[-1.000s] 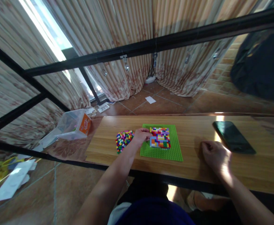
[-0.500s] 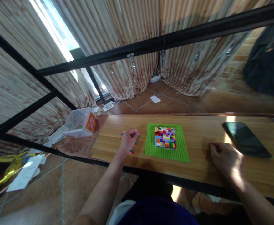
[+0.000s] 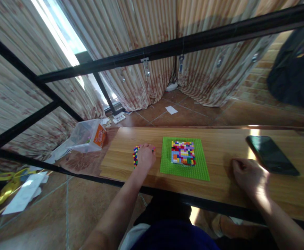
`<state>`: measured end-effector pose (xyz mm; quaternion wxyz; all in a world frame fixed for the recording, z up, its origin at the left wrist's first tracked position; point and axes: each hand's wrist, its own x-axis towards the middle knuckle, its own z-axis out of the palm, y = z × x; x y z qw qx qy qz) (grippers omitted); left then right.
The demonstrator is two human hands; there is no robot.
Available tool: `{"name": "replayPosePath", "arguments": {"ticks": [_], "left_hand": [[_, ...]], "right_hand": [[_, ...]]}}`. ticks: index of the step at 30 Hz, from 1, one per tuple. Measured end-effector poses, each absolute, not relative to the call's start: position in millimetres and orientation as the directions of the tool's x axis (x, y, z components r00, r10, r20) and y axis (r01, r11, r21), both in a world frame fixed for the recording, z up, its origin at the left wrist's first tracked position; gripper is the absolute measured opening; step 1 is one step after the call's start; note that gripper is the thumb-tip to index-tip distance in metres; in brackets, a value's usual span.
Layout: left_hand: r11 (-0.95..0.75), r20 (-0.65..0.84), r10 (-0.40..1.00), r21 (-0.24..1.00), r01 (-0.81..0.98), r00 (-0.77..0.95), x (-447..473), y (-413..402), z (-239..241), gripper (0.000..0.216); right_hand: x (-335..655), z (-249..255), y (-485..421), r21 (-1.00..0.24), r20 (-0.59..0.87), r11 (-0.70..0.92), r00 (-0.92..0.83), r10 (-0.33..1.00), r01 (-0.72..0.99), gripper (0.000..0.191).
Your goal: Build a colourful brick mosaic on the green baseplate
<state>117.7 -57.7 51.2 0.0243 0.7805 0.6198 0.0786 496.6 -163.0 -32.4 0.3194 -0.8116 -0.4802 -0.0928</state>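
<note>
My left hand (image 3: pixel 146 158) lies palm down over a patch of small, multicoloured toy bricks (image 3: pixel 135 155) on the left part of the table. Its fingers reach forward a little apart, touching the bricks and hiding many of them; I see nothing gripped. To its right is a green baseplate (image 3: pixel 202 170), bearing a block of colourful building bricks (image 3: pixel 183 152) packed tightly in a near-square. My right hand (image 3: pixel 251 176) rests on the table right of the baseplate, fingers curled into a loose fist, with nothing showing in it.
A black phone (image 3: pixel 271 154) lies beyond my right hand on the wooden table (image 3: pixel 222 146). Past the table's left end is a clear plastic box (image 3: pixel 83 135) with an orange label. A black metal bar (image 3: pixel 162 52) crosses in front of the curtains (image 3: pixel 152 21).
My left hand has shifted slightly right over the loose bricks, uncovering those on its left side and covering those on its right. Its fingers have spread from a pinch. My right hand stays still.
</note>
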Motion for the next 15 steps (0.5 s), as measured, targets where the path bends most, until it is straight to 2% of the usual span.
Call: {"name": "replayPosePath", "arguments": {"ticks": [6, 11, 15], "left_hand": [[-0.261, 0.042, 0.965, 0.099, 0.960, 0.258, 122, -58, 53, 0.016], [-0.416, 0.065, 0.909, 0.171, 0.893, 0.411, 126, -73, 50, 0.021], [-0.404, 0.070, 0.914, 0.234, 0.884, 0.399, 127, -80, 51, 0.022]], "right_hand": [[496, -31, -163, -0.401, 0.477, -0.314, 0.489, 0.730, 0.861, 0.041], [494, -29, -163, -0.406, 0.480, -0.313, 0.492, 0.727, 0.859, 0.041], [493, -27, -163, -0.408, 0.467, -0.315, 0.492, 0.735, 0.857, 0.041]]}}
